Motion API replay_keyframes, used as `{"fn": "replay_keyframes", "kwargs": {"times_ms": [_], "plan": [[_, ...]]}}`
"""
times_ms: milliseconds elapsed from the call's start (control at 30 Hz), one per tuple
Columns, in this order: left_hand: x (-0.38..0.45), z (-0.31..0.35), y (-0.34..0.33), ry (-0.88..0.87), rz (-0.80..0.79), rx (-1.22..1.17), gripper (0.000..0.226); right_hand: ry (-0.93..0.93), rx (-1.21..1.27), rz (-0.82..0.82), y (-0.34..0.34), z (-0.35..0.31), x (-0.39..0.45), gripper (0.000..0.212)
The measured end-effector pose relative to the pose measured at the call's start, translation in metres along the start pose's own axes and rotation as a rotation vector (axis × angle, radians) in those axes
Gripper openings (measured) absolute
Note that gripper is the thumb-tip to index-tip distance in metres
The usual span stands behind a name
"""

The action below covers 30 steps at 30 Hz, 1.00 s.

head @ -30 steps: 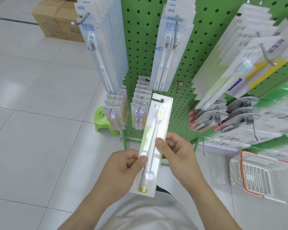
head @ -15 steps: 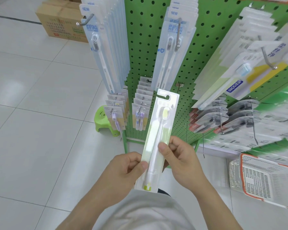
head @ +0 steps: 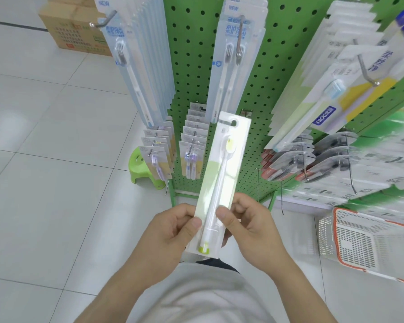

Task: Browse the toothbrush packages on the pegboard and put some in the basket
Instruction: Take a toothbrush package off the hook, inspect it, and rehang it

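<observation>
A long white toothbrush package (head: 222, 173) with a yellow-green brush head stands nearly upright in front of me. My left hand (head: 170, 231) pinches its lower left edge with the thumb on the front. My right hand (head: 247, 222) pinches the lower right edge the same way. Behind it rises the green pegboard (head: 275, 66), hung with rows of toothbrush packages (head: 236, 57) on metal hooks. The white basket (head: 369, 243) with an orange rim sits on the floor at the lower right.
A small green plastic stool (head: 140, 169) stands by the pegboard's foot. A cardboard box (head: 70, 26) rests on the tiled floor at the upper left. Bare metal hooks (head: 281, 201) stick out low on the board. More packages (head: 331, 89) hang on the right panel.
The package has risen slightly and come a little closer to me, still held by both hands. The view has shifted a little towards the pegboard.
</observation>
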<state>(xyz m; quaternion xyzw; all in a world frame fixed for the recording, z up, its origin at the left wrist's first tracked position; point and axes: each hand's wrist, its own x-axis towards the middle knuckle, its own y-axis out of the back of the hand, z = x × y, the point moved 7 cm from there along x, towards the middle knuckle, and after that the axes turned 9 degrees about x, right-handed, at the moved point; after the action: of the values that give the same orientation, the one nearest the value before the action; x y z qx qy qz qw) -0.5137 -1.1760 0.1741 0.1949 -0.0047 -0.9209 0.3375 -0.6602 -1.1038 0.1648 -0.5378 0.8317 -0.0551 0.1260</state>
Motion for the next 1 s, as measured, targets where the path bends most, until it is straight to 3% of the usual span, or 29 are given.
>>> {"fn": "replay_keyframes", "kwargs": {"times_ms": [67,167,300,533,767,1000], "plan": [[-0.002,0.004,-0.006,0.0,-0.079,-0.006,0.027,0.028,-0.001,0.069,0.005,0.001,0.0,0.015],[-0.003,0.004,-0.008,0.01,-0.089,-0.011,0.041,0.006,0.006,0.037,0.007,0.004,0.0,0.019],[-0.002,0.002,-0.01,0.021,-0.027,-0.056,0.041,-0.006,0.017,-0.069,0.009,-0.001,0.001,0.026],[0.001,0.009,-0.01,0.002,0.026,-0.103,0.041,0.006,0.057,-0.054,0.006,-0.001,0.002,0.036],[0.002,0.013,-0.01,-0.033,0.057,-0.061,0.039,0.011,-0.049,-0.149,0.0,-0.004,0.0,0.067],[0.006,0.013,-0.014,0.004,0.03,-0.051,0.043,0.002,-0.061,-0.108,0.002,-0.005,-0.002,0.07]]}}
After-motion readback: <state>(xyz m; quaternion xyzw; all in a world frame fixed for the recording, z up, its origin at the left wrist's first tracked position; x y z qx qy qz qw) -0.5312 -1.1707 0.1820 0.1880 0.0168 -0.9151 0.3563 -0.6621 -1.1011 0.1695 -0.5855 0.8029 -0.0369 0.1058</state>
